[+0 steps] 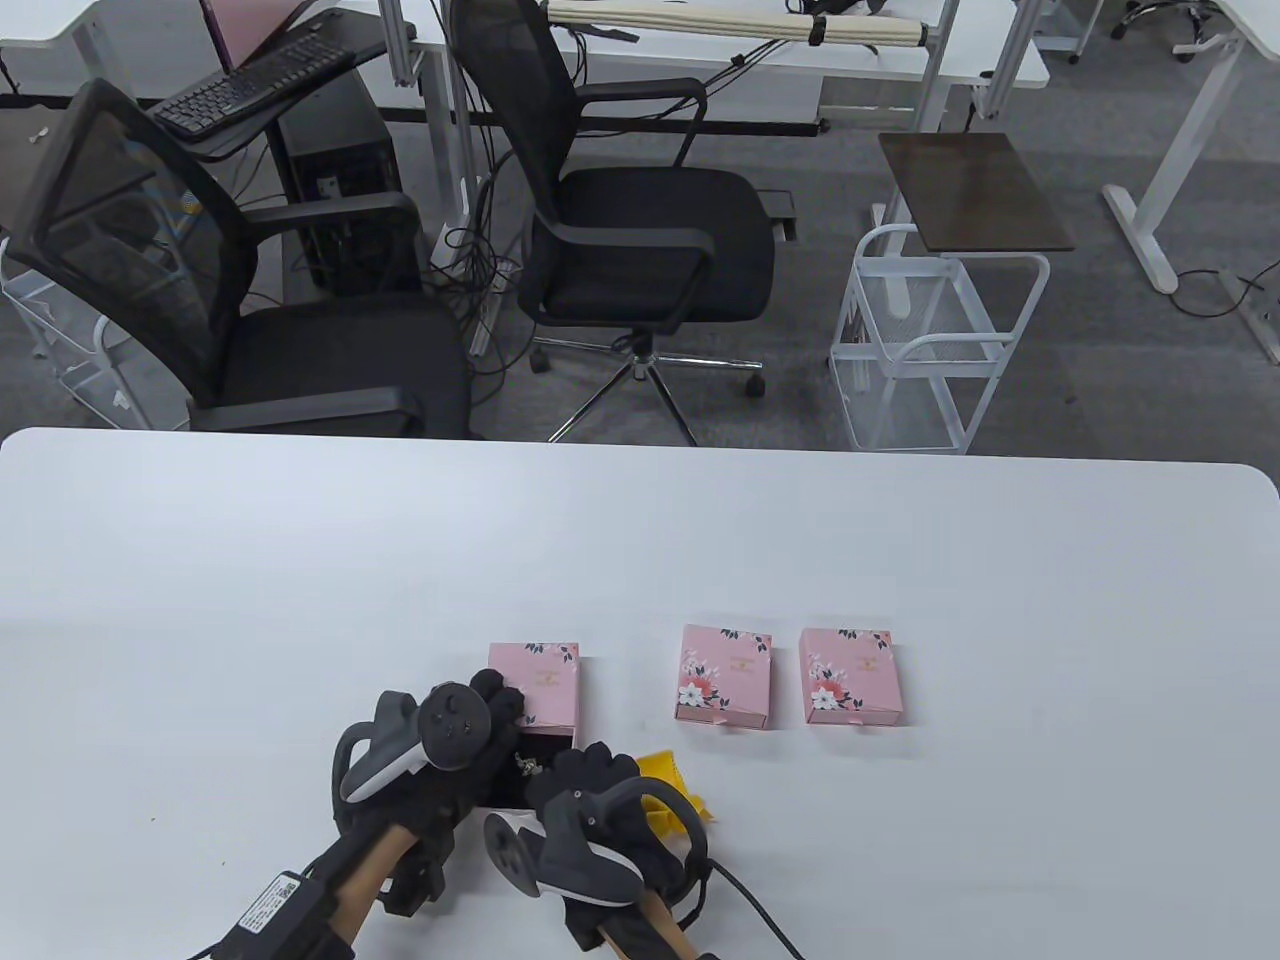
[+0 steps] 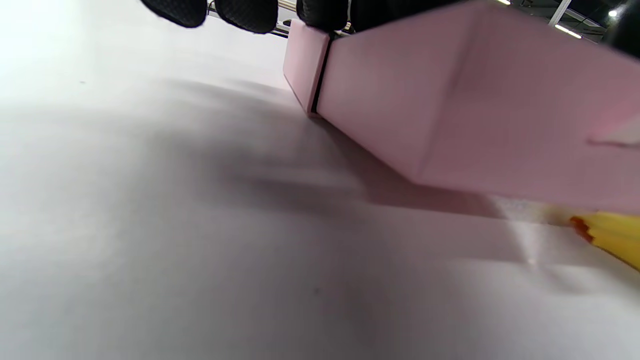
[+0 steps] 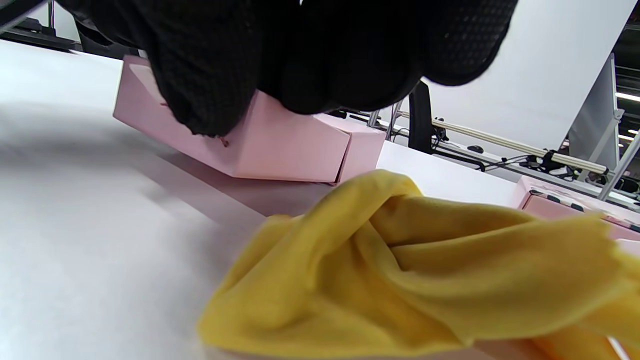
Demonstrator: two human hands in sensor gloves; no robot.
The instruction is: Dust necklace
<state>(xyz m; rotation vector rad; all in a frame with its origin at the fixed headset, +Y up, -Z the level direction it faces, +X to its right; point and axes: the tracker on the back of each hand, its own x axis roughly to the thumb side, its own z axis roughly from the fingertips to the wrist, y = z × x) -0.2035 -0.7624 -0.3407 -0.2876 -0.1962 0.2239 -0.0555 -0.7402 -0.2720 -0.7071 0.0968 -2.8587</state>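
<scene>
The white table fills the lower half of the table view. Behind its far edge stand two black office chairs, a white wire trolley with a dark brown top, and a desk carrying a black keyboard.

On the table, two closed pink floral boxes lie side by side to the right, near each other but apart, well clear of the hands. Left of them lies a third pink box, its drawer pulled out toward the person and showing a black lining.

The left hand rests over the left side of that open box, its fingertips at the sleeve's edge; the left wrist view shows them straight along the pink wall, though whether the thumb grips the box is hidden. The right hand sits over the drawer's near right corner, fingers curled downward; the right wrist view shows only dark glove pressed against the pink side, so I cannot tell whether they pinch anything.

A crumpled yellow cloth lies on the table just right of the drawer, partly under the right hand's tracker.

The necklace shows only as a small silvery glint inside the drawer, between the two hands; both hands cover most of it.
</scene>
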